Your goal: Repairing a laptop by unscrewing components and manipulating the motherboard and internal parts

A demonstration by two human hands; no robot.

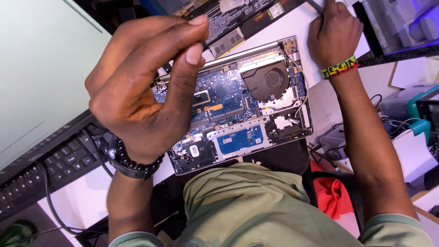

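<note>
Cluttered white surface (292, 27) carries an opened laptop (242, 110), centre. Left hand (141, 87) is raised above it, fingers pinched together on something too small to tell; right hand (334, 32) is clenched on a tool at the far edge.

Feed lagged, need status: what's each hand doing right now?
Left hand: raised, thumb and fingers pinched; anything held cannot be told.
Right hand: closed on a thin dark tool.
</note>
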